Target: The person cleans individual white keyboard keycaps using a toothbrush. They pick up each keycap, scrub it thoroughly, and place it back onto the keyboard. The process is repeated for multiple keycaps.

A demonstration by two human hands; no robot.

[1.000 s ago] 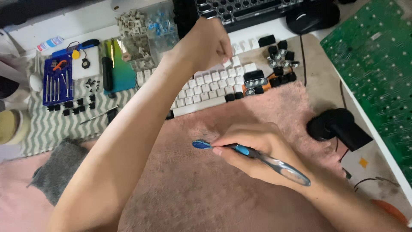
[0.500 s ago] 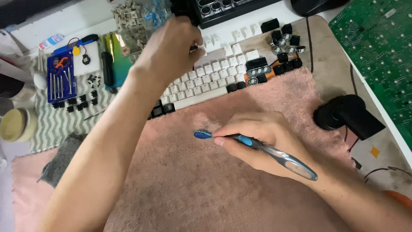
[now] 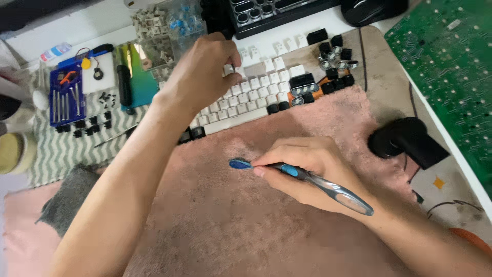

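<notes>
- Across the lower middle of the frame lies the pink towel (image 3: 215,220), spread over the surface as a soft bed, I judge so small parts neither roll off nor get scratched.
- In the upper right corner a green circuit board (image 3: 451,66) sits off the towel at a slant, with a black stand-like object (image 3: 405,143) just below it at the towel's right edge.
- Along the upper edge of the towel runs the white keyboard (image 3: 246,102), its long axis rising from lower left to upper right; black keycaps (image 3: 333,56) are gathered near its right end.
- My left hand (image 3: 202,77) reaches up the middle of the frame and rests on the keyboard's upper rows, fingers curled and pinched on a small white keycap (image 3: 228,69); I cannot tell whether it is lifted free or seated.
- My right hand (image 3: 307,172), at centre right, is closed around the toothbrush (image 3: 307,177), thumb and fingers bunched near the neck, a grip I judge suited to short, controlled scrubbing.
- The toothbrush lies nearly flat just over the towel, its long axis running from the grey handle at lower right up to the blue head (image 3: 240,164), which points left.
- At upper left, on a striped mat (image 3: 66,149), a blue case of small tools (image 3: 65,95) lies open, with loose black bits below it.
</notes>
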